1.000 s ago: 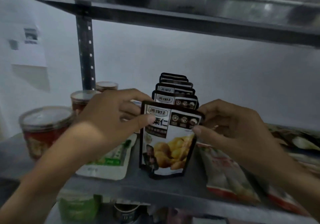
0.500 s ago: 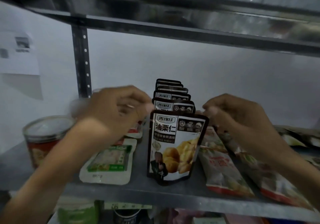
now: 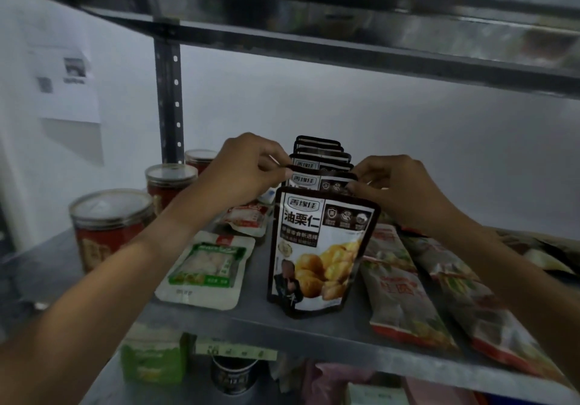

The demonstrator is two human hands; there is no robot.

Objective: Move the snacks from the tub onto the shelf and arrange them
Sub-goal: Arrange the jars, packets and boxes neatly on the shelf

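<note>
Seen from the head camera, looking forward and slightly down, a metal shelf (image 3: 314,338) holds snacks sorted by kind. Down its middle, black chestnut pouches (image 3: 320,160) stand upright in a single file running toward the wall, printed fronts facing the viewer, probably so the labels read easily. The front pouch (image 3: 317,251) stands free near the shelf edge.

Both hands work on the second pouch (image 3: 317,181), directly behind the front one. The left hand (image 3: 248,166) pinches its top left corner with curled fingers; the right hand (image 3: 392,185) pinches its top right corner. Gripping both corners likely lets the person square the pouch up with the row.

Left of the row, white vacuum packs (image 3: 207,266) lie flat, and three red lidded tins (image 3: 110,222) stand in a line toward the upright post. Right of the row, long red-and-white bags (image 3: 405,291) lie flat, fanned side by side.

Much is hidden. The tub is not in view. Only the top edges of the rear pouches show, so their count is uncertain. The right forearm covers some bags, the far-right items are blurred, and the goods on the level below sit in shadow.
</note>
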